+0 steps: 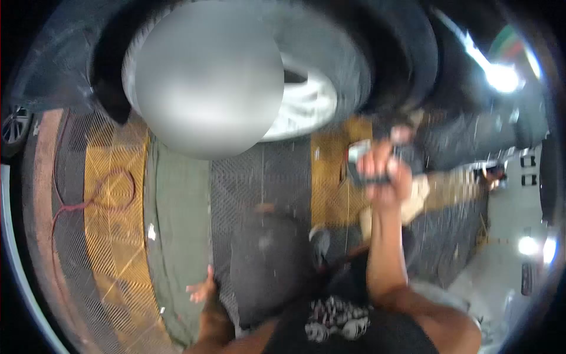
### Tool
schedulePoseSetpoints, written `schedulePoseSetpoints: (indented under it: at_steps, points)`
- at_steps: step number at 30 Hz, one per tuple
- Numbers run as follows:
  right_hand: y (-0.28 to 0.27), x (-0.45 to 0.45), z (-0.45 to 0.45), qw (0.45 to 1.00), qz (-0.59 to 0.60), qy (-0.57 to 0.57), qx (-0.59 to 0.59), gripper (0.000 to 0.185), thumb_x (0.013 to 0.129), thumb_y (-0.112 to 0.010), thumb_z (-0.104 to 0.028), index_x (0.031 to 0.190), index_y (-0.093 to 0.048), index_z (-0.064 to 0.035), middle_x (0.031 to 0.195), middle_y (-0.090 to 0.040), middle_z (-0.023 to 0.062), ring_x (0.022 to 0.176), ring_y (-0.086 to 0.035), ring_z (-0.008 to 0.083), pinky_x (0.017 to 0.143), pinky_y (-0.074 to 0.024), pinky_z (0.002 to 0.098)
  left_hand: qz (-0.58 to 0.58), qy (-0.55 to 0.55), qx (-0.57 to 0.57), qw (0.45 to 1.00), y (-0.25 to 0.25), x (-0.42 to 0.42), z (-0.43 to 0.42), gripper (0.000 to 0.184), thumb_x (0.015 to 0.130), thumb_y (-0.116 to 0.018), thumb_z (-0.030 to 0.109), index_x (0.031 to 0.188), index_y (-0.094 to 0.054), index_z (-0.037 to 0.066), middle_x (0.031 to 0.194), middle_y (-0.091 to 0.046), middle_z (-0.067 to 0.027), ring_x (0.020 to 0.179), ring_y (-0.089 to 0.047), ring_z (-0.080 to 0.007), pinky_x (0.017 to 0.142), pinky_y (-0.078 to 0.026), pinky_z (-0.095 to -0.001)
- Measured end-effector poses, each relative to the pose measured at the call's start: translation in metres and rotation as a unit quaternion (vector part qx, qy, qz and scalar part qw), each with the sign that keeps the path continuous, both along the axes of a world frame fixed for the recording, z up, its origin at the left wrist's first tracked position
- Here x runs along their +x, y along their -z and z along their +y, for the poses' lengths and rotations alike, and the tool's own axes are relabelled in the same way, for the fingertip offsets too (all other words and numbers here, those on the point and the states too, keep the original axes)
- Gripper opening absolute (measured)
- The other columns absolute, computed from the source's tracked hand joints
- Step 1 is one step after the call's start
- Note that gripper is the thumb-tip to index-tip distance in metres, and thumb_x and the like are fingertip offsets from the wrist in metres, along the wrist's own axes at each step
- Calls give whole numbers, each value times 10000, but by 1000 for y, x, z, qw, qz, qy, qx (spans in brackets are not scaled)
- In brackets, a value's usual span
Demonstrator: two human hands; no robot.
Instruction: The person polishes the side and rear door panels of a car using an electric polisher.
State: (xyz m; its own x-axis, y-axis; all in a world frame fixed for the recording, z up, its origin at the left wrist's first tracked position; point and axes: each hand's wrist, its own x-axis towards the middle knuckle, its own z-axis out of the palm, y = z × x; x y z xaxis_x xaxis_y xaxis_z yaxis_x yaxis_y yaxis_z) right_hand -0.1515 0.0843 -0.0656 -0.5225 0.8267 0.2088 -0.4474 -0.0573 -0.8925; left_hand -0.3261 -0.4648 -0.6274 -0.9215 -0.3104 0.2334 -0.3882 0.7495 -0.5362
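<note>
My right hand point(384, 171) is raised in front of the car, its fingers wrapped round a dark object with a pale face point(358, 154). Motion blur hides its exact kind. Low on the left, my left hand point(202, 289) is held over the edge of a green cloth point(180, 230), fingers spread and nothing in it. Near the top, a light spoked wheel point(306, 106) is partly covered by a large grey blurred disc point(206, 76).
A red hose point(131, 189) lies looped on yellow and grey floor tiles point(115, 236). Another car's wheel point(16, 127) shows at far left. Beyond my right hand is a pale, blurred shape point(415, 200). Bright lamps point(527, 246) glow at right.
</note>
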Motion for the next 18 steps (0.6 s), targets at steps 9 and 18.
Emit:
schedulePoseSetpoints:
  at_steps: [9,18]
  points:
    - [-18,-30,-7,991,123,38,30,516,870,-631,-102,1342,-430,-52,793,-564,85,714,-622,209,718,-559,436,-143,28,233,962,-97,-32,91,1137,673,-445,944,1466,-479,130,1377,-468,-322,1278,-415,-492,1036,-403,-589]
    - [-34,-12,-23,999,35,38,-10,479,866,-628,-107,1302,-438,-52,837,-561,96,810,-609,239,847,-508,478,-195,71,286,935,-118,-28,136,926,734,-581,766,1324,-526,55,1208,-513,-276,1124,-441,-431,965,-426,-546]
